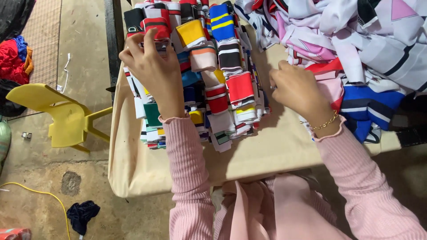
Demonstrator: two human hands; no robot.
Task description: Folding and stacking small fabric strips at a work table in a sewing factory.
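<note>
Head view shows a desk (249,155) with a beige cover. Left hand (151,66) rests on a stack of folded collars (209,75) in many colours, its fingers curled over a red and black piece at the far left of the stack; the grip looks closed on it. Right hand (296,89) lies at the edge of a cloth pile (356,49), just beside the stack; I cannot tell if its grip holds something. A yellow chair (58,115) stands on the floor at the left.

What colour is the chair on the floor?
Yellow. The plastic chair shows best in the head view, left of the table.
</note>
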